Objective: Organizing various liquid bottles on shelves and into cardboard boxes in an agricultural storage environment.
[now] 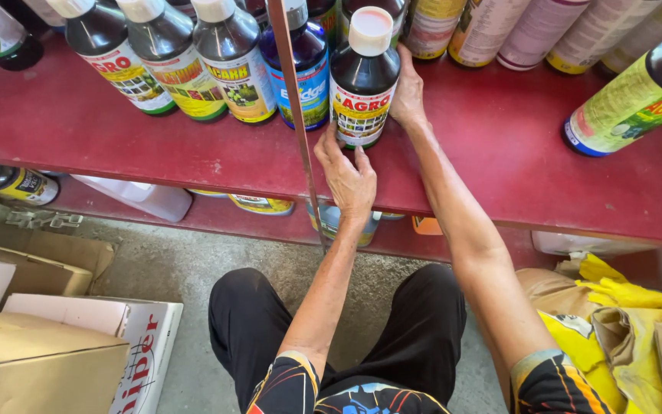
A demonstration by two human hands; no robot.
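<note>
bottle: our left hand (349,178) and right hand (408,92) both clasp the dark bottle (364,77) | place: upright near the red shelf (499,165) front edge | status: not yet pushed back to the row of bottles (193,65) behind

Dark bottle (364,77), white cap (371,31); red shelf (499,153).
</note>
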